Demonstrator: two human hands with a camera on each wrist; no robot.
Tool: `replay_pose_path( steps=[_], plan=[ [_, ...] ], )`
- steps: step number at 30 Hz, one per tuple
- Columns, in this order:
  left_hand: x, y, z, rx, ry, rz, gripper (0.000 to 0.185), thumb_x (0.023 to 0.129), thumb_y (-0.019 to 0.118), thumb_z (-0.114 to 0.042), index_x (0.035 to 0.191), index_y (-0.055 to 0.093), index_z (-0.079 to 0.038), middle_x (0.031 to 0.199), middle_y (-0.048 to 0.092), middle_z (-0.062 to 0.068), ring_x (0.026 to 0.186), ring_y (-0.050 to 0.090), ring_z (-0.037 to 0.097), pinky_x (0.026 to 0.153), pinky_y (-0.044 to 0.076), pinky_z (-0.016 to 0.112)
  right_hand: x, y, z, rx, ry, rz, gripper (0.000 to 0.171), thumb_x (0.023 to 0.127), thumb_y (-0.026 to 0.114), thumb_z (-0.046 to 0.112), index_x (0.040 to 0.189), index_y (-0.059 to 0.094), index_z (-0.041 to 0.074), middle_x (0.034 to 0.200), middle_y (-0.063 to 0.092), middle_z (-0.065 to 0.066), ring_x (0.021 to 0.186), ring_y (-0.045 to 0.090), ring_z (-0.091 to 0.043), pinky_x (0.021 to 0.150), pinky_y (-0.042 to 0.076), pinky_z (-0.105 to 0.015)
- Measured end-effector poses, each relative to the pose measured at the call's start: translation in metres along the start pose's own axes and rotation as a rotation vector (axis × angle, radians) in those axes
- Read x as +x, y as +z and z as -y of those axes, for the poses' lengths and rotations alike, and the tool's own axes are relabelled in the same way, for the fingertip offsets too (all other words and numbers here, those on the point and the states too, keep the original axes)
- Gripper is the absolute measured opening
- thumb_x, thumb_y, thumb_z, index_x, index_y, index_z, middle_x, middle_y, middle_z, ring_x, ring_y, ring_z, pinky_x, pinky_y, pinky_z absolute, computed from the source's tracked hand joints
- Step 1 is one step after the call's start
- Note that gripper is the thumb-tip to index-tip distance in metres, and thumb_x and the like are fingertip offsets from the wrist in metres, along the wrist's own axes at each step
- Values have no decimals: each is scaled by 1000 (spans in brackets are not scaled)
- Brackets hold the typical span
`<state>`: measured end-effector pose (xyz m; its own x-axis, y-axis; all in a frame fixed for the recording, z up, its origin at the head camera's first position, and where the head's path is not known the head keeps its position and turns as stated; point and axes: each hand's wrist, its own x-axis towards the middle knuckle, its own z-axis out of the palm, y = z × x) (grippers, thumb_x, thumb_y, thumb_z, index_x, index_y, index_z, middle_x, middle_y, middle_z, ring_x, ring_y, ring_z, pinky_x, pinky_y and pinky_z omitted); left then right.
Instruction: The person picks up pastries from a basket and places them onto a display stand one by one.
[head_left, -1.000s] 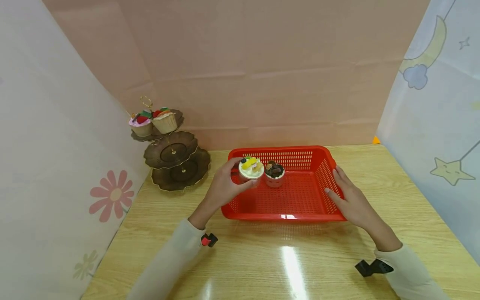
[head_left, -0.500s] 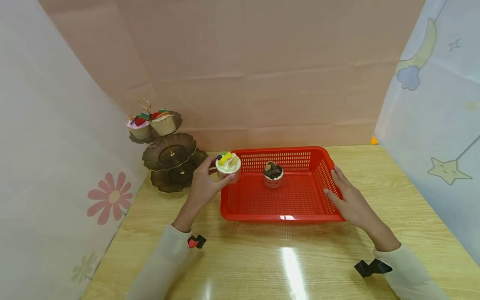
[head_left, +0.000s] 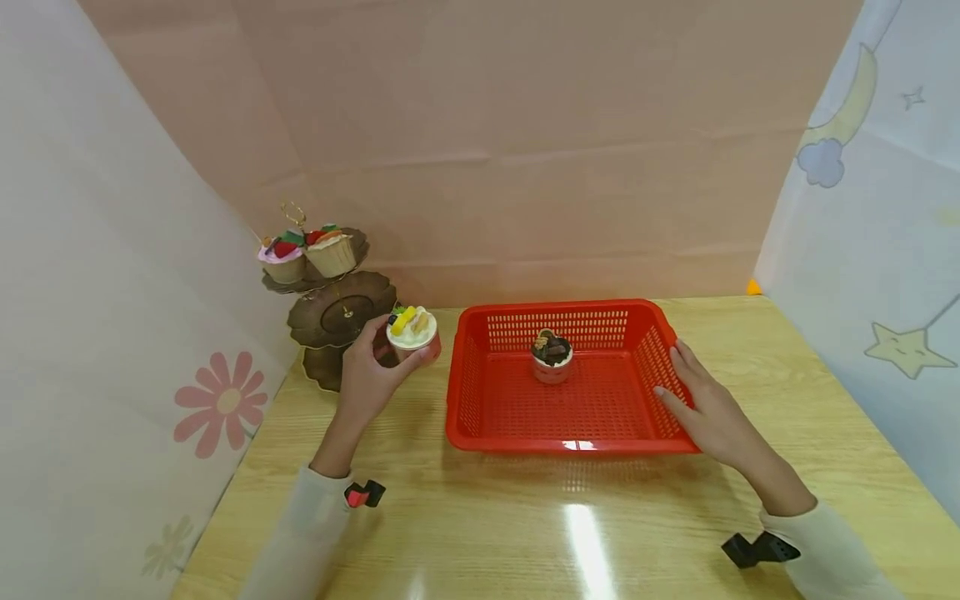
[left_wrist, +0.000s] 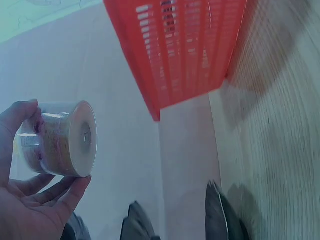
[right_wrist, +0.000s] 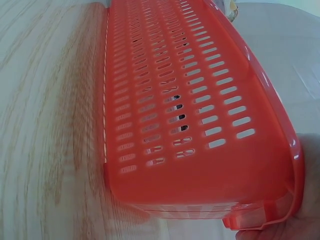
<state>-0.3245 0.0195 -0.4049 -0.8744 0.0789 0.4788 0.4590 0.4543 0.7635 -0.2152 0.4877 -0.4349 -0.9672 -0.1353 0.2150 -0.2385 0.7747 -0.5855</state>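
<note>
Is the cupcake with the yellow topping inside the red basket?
No, the left hand holds that cupcake outside the red basket, beside the tiered stand.

Bright even light; glare streak on table; wrist views blurred.

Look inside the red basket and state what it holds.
The red basket holds one chocolate-topped cupcake near its back wall; the rest of its visible floor is bare. The strip behind the front rim is hidden.

Red basket (slotted) — brown stand.
</note>
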Motion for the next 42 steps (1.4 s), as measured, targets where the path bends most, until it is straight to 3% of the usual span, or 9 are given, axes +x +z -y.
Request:
replay_pose_path(
  steps=[12,17,24,33,38,42],
  plan=[
    [-2,-29,15,28,-75,-119,71,80,89,-29,138,57,-4,119,66,15,107,66,24,92,54,45,-5,-2,-1,9,-7,6,72,107,53,26,157,14,-10,168,2,-22,147,13,-55,112,15,-71],
    [1,-45,19,76,-154,-157,73,82,87,-32,140,55,-1,117,65,16,107,63,24,93,53,35,-3,-2,-1,7,-9,3,73,107,53,27,157,14,-9,168,1,-22,147,13,-55,112,16,-71],
    [8,-60,28,102,-165,-185,69,83,86,-33,138,58,-3,112,66,16,100,61,22,82,49,14,-2,1,-3,10,-1,6,74,107,52,28,158,12,-8,168,0,-22,147,13,-55,111,16,-72],
    [17,-73,45,115,-192,-232,65,82,87,-32,135,62,-5,114,69,16,99,62,23,79,47,13,0,3,-4,14,-7,8,73,107,53,27,157,13,-8,168,1,-22,147,13,-55,111,16,-72],
    [23,-80,51,117,-231,-230,65,83,86,-34,135,62,-4,116,68,15,95,58,16,77,45,13,2,3,-5,12,-17,2,73,107,53,25,157,14,-9,168,1,-22,147,14,-54,112,16,-71],
    [29,-84,52,121,-261,-229,69,84,84,-37,137,59,-1,118,67,17,97,59,18,78,45,13,1,3,-7,15,-9,5,73,107,54,25,157,14,-9,168,2,-23,147,13,-54,111,16,-72]
  ],
)
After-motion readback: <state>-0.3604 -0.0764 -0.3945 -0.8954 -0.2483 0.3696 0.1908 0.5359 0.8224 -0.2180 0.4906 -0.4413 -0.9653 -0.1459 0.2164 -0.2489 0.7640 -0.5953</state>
